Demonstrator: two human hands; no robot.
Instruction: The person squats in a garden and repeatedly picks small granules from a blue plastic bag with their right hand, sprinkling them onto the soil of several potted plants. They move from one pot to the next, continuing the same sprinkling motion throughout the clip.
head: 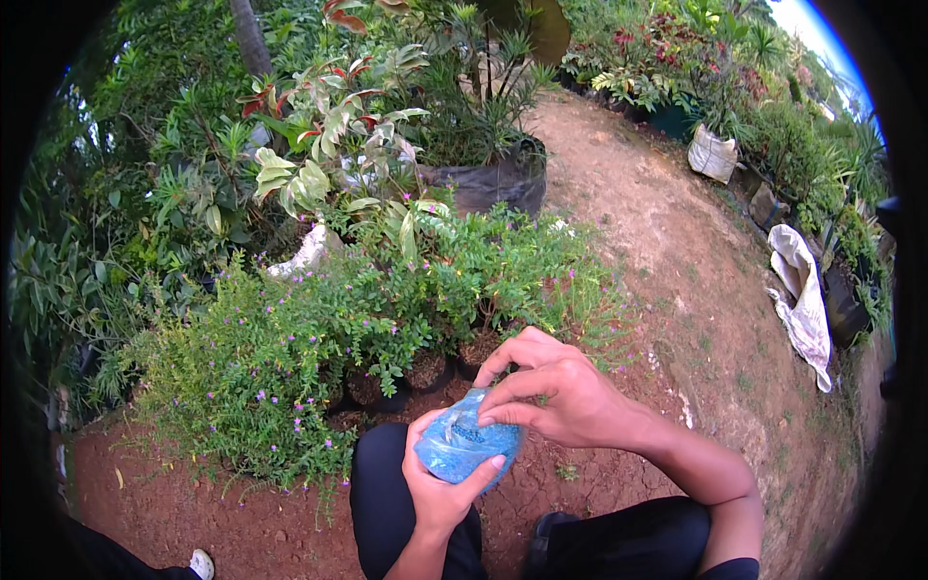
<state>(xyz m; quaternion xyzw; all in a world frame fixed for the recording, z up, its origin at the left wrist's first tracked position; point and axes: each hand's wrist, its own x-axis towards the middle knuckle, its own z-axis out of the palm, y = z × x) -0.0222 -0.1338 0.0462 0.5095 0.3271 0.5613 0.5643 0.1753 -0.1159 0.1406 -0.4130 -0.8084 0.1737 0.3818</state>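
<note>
A clear plastic bag of blue granules (464,442) rests in my left hand (438,500), whose fingers and thumb wrap around its sides. My right hand (562,395) is at the bag's open mouth, with thumb and fingertips close together over the granules. Whether the fingertips pinch granules or the plastic edge, I cannot tell. Just beyond the bag stand small bushes with purple flowers (312,362), growing in black nursery bags (428,373).
My knees in dark trousers (384,493) flank the bag. Another person's shoe (202,564) shows at lower left. A dirt path (638,217) curves away at right, past a white sack (803,304). A large black grow bag (493,185) stands behind the bushes.
</note>
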